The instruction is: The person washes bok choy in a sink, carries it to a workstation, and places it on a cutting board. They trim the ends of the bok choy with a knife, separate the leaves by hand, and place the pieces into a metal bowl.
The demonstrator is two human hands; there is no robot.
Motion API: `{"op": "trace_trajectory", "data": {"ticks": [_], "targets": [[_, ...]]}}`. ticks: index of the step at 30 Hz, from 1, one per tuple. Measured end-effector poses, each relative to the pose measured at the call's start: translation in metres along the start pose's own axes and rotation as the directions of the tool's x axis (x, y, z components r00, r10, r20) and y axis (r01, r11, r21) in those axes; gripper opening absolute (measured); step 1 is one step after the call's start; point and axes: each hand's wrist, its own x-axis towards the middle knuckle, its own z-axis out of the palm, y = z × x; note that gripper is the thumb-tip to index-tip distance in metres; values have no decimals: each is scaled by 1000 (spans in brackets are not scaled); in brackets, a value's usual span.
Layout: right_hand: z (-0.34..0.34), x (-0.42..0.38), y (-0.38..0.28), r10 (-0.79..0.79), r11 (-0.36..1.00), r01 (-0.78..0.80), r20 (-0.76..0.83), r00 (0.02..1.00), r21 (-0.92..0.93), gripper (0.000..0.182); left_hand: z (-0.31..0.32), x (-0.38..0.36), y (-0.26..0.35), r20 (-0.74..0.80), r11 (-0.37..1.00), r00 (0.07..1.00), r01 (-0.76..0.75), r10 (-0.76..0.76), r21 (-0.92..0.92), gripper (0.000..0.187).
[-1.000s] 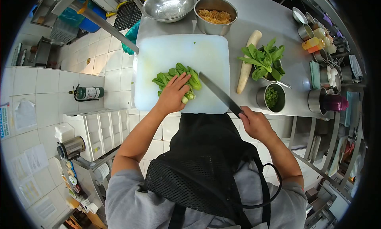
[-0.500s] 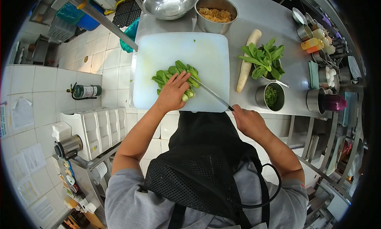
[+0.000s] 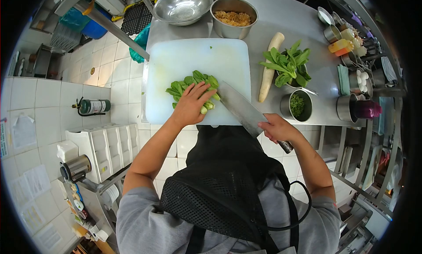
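My left hand rests over a small bunch of leafy greens, fingers stretched out and a little apart, pressing it on the white cutting board. Pale stem ends poke out under its side. In my right hand is a cleaver, its fingers wrapped around the dark handle near the blade. The broad blade lies tilted with its flat face showing, over the board's right front corner. Its tip is beside the greens, close to my left fingertips.
Right of the board lie a white radish, a container of leafy greens and a metal pot of chopped greens. Behind it stand a metal bowl and a pot of brown food. Bottles line the far right.
The cleaver has turned from edge-on to showing its flat face, its blade shifting slightly right off the greens. My left hand stays on the greens.
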Motion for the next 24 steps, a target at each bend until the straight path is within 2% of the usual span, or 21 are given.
{"op": "trace_trajectory", "data": {"ticks": [1, 2, 3, 5, 6, 7, 8, 9, 10, 11, 13, 15, 17, 19, 20, 22, 24], "targets": [[-4, -1, -2, 132, 965, -160, 138, 982, 208, 19, 0, 2, 0, -6, 1000, 1000, -1, 1, 1, 50], [-6, -5, -5, 151, 954, -180, 134, 979, 239, 21, 0, 4, -1, 9, 1000, 1000, -16, 16, -1, 54], [-8, -10, -7, 147, 955, -176, 133, 980, 237, 21, 0, 4, -2, 25, 999, 999, -32, 32, -2, 59], [-16, -19, -10, 110, 987, -116, 57, 992, 107, 25, 2, 4, -4, 31, 999, 999, -33, 33, 18, 57], [-19, -24, -15, 131, 991, -131, -36, 991, 14, 20, 1, 4, -3, 41, 999, 999, -36, 35, 32, 55], [-18, -21, -14, 130, 991, -130, -35, 991, 17, 20, 0, 4, -2, 44, 999, 998, -37, 35, 34, 55], [-14, -17, -12, -110, 979, 64, -238, 965, -193, 17, -1, 4, -1, 68, 1000, 998, -9, 7, 19, 53], [-12, -11, -11, -372, 882, 198, -375, 849, -428, 20, -2, 6, 0, 89, 1000, 996, 16, -17, 5, 51], [-5, 0, -17, -256, 902, 46, -447, 857, -429, 32, -1, 9, 0, 88, 1000, 996, 7, -7, 7, 51], [4, 14, -20, -257, 902, 43, -454, 853, -429, 32, 0, 11, 0, 82, 1000, 997, 6, -7, 15, 49], [24, 47, -15, -470, 740, -11, -529, 707, -672, 40, 1, 13, 0, 71, 1000, 997, 5, -7, 26, 48], [43, 80, 3, -478, 710, -33, -516, 711, -703, 44, -3, 9, 0, 53, 997, 997, -63, 60, 53, 51], [50, 90, -3, -480, 682, -53, -502, 719, -729, 49, 1, 0, -3, 58, 997, 997, -57, 54, 44, 55], [56, 87, -23, -700, 604, 139, -440, 562, -784, 48, 1, -6, -3, 67, 998, 997, -49, 46, 31, 58], [60, 91, -31, -698, 607, 138, -442, 563, -783, 48, 1, -9, -3, 45, 998, 997, -64, 63, 18, 59], [64, 104, -46, -726, 651, 410, -367, 582, -638, 38, 2, -12, -1, 26, 996, 996, -88, 88, 3, 59], [69, 130, -38, -737, 637, 444, -329, 590, -631, 32, 1, -13, -3, 8, 994, 994, -110, 110, 7, 59]]}}
